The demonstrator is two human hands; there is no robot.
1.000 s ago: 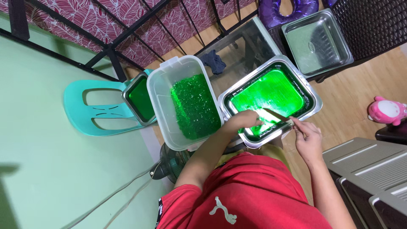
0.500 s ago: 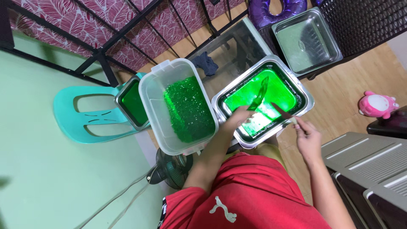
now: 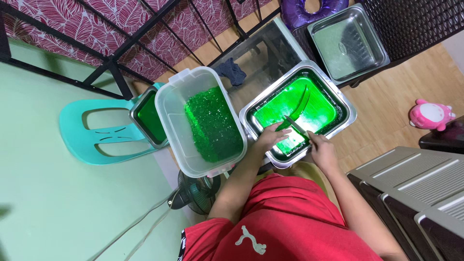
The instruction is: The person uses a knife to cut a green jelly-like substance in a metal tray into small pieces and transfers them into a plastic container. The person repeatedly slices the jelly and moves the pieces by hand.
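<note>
Head view, read from the left. A turquoise plastic chair (image 3: 92, 133) stands well to the left of the left hand, on the pale green floor (image 3: 58, 208); a small steel pan of green jelly (image 3: 149, 120) rests on its seat; just beside that pan, and nearer the left hand, a clear plastic tub (image 3: 174, 130) holds chopped green jelly (image 3: 212, 123) heaped toward its right half. The left hand (image 3: 270, 137) lies just right of the tub, over the near left corner of a steel tray (image 3: 350, 113) filled with set green jelly (image 3: 314, 108); its fingers are pinched on one end of a long cut jelly strip (image 3: 298, 107), which curves up and away from the hand above the slab. The right hand (image 3: 323, 151), near the left one at the tray's near rim, is closed on the handle of a knife (image 3: 295, 124); the blade points toward the left hand and its tip lies by the lower end of the strip. Beyond and to the right of both hands sits an empty steel pan (image 3: 348, 43); farther right of the right hand, a pink plush toy (image 3: 430, 115) lies on the wooden floor (image 3: 396, 96).
</note>
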